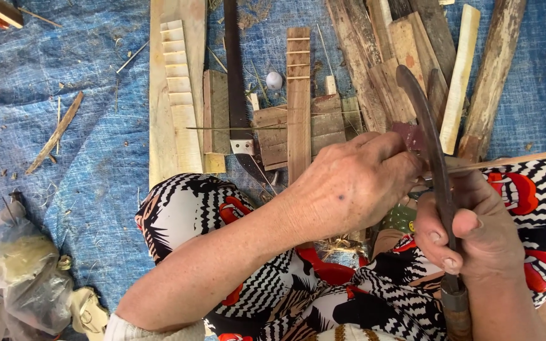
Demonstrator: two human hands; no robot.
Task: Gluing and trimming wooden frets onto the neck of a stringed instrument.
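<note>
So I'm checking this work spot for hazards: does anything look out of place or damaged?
The curved knife in the right hand looks dark and rusty, its blade close to the left hand. A second long blade lies loose among wood pieces on the blue tarp, with shavings scattered around.

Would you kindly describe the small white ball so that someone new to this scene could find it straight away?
Start at the blue tarp covered with wood offcuts. Near the top middle lies a narrow upright strip with pale crossbars, and left of it a long dark blade. The small white ball sits between them, the only round, smooth, pale thing among flat, straight pieces of wood.
</note>
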